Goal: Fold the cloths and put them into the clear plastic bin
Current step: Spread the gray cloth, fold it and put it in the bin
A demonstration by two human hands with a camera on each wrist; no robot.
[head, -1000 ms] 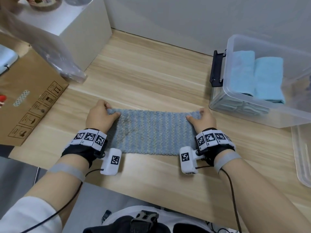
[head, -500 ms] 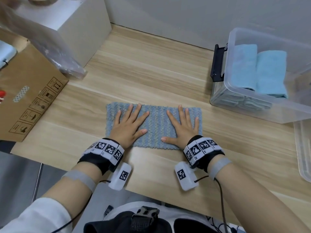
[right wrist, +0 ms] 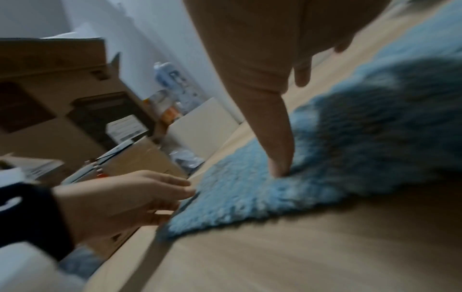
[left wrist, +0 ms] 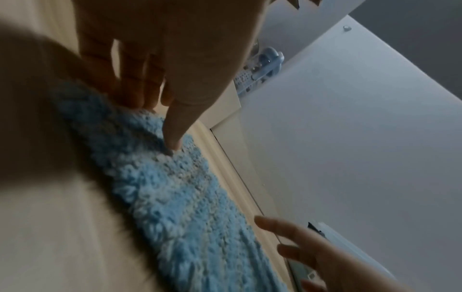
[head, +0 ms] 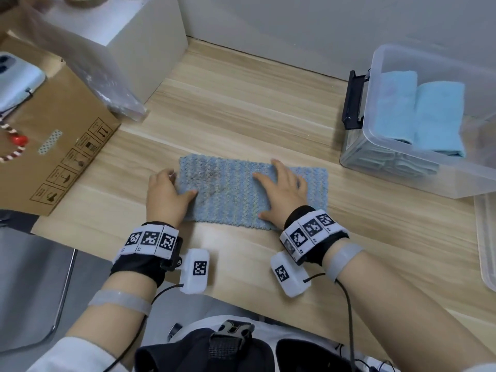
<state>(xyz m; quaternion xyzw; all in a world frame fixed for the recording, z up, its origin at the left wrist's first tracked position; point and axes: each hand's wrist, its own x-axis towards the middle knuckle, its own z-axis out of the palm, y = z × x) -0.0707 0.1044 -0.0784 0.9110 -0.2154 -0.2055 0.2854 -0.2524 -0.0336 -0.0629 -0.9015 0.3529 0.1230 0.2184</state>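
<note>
Your left hand [head: 165, 196] sits at the cloth's [head: 228, 194] nine o'clock end, thumb laid on top of the pile and fingers curled over the edge, so it pinches that end. Your right hand [head: 284, 191] lies flat on the cloth toward its three o'clock side, fingers spread and pressing down; the wrist view shows the thumb [right wrist: 280, 158] dug into the pile.

The cloth is a fuzzy blue-grey rectangle, folded into a long strip, lying flat across the middle of the light wood-grain table [head: 241, 108]. At your two o'clock stands the clear plastic bin [head: 381, 146], with a black latch on its near-left end; two folded light-blue cloths [head: 418, 114] stand inside it, side by side and touching. Another clear tray edge [head: 485, 237] shows at three o'clock.

At ten o'clock a brown cardboard box [head: 67, 146] with printed handling symbols overlaps the table's corner; a pale device [head: 18, 76] rests on it. Beyond that, at eleven o'clock, a white block [head: 139, 41] stands against the grey wall [head: 295, 25], with a crinkled plastic bag [head: 107, 81] leaning on it.
</note>
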